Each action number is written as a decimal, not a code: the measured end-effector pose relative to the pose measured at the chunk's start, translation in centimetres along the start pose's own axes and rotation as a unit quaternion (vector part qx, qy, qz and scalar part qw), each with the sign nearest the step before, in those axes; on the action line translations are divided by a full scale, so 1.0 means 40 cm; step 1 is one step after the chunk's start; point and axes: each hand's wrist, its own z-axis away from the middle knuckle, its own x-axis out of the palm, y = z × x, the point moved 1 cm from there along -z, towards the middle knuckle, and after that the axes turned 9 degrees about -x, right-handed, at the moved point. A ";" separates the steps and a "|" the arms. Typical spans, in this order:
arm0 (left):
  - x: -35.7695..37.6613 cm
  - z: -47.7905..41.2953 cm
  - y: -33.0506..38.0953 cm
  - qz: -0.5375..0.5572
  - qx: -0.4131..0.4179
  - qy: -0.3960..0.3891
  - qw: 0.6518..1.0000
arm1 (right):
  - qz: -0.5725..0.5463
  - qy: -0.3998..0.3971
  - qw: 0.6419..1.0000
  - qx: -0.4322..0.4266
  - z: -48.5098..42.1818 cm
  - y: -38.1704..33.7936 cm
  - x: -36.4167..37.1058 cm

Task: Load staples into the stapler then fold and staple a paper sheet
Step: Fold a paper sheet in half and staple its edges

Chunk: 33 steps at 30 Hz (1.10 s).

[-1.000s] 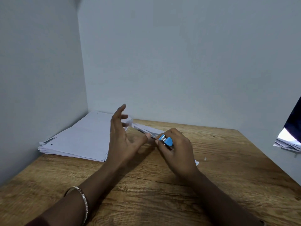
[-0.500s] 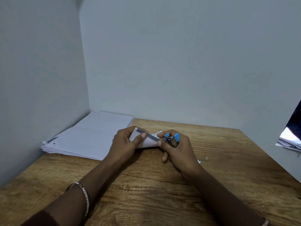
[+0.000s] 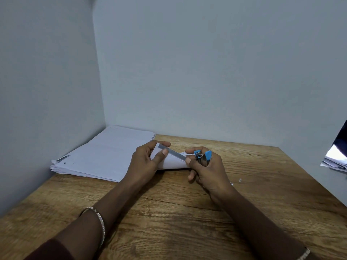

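Two hands: both are busy, raised a little above the tabletop [image 3: 169, 222].
Left hand [image 3: 144, 162]: thumb and fingers are pinched on one end of a thin grey strip of staples [image 3: 171, 153], with a small white folded paper [image 3: 170, 162] held behind it.
Right hand [image 3: 206, 171]: it is closed around a little blue stapler [image 3: 202, 157], and its thumb touches the other end of the strip.
Stapler: it looks open at the top, but I cannot tell if any staples are inside.
Staples: the strip is outside the stapler, just beside its open end.
Done so far: I think the loading step is under way, not finished.
Left to do: slide the strip in, shut the stapler, fold a sheet, then staple it.
Paper pile [image 3: 105, 154]: it lies flat on the tabletop by the left wall, near the left hand.
Small bits [image 3: 240, 180]: a few tiny pieces lie on the tabletop by the right wrist; too small to tell what they are.
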 end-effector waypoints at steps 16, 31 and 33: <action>-0.009 0.099 0.089 -0.240 0.269 0.196 0.912 | 0.085 0.120 0.989 -0.024 0.043 -0.127 -0.035; 0.036 0.146 0.115 -0.428 0.388 0.134 0.805 | 0.435 0.024 0.900 0.005 0.091 -0.104 -0.008; 0.042 0.149 0.118 -0.470 0.408 0.120 0.774 | 0.493 0.024 0.870 0.005 0.094 -0.097 0.004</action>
